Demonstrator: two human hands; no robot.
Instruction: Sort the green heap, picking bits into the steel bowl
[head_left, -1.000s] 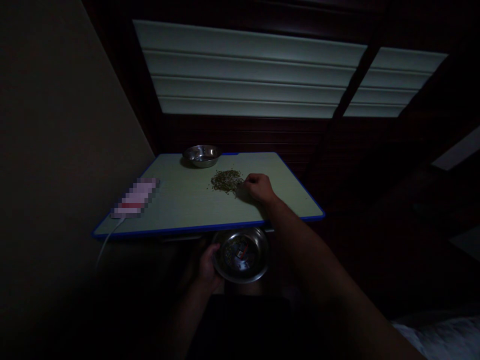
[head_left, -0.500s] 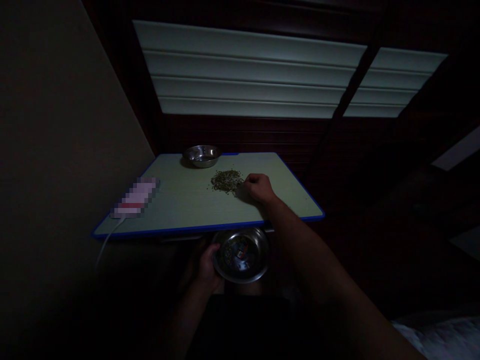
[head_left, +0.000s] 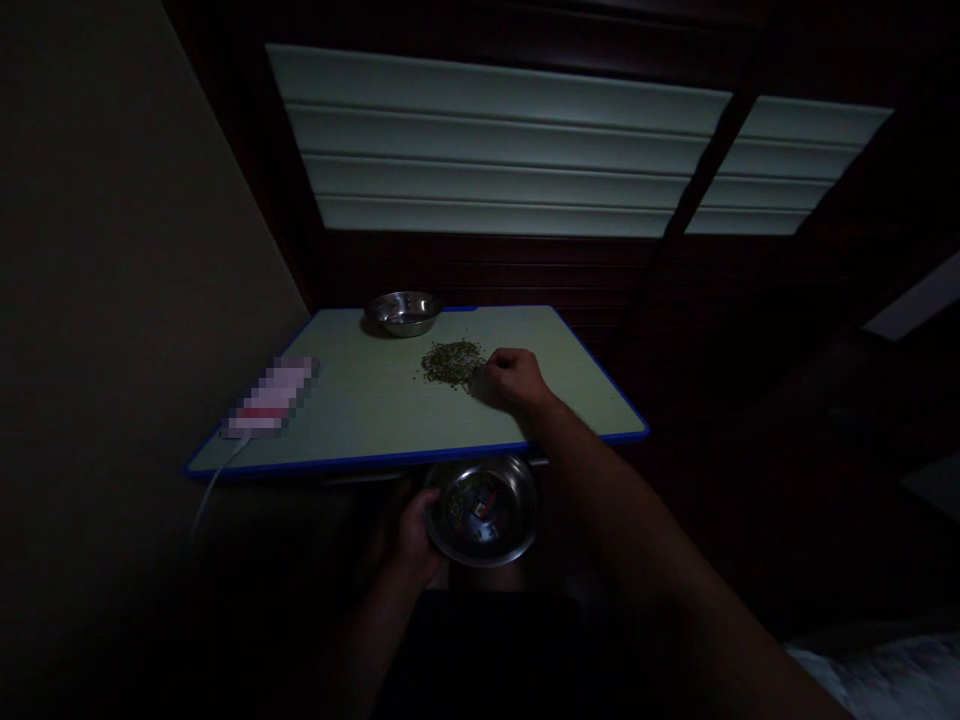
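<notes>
My left hand point(head_left: 417, 535) grips the rim of a shiny metal bowl point(head_left: 523, 520), held below the table's near edge. Inside it are a few greenish bits and a small dark and orange patch that I cannot make out. On the pale tabletop point(head_left: 375, 410) lies a loose heap of small green beans or seeds point(head_left: 452, 362). My right hand point(head_left: 517, 375) rests at the heap's right side, fingers curled in. Whatever its fingertips may hold is hidden or too small to see.
A second metal bowl point(head_left: 405, 315) stands at the table's back left. A blurred pink flat object point(head_left: 274, 395) with a white cable point(head_left: 214, 490) lies at the left edge, near the wall point(head_left: 135, 250). Behind the table rises a dark wooden front with pale slatted panels point(head_left: 487, 140).
Hardly anything differs. My right hand stays curled beside the heap, its fingers shifted very slightly, and my left hand keeps the bowl in the same place.
</notes>
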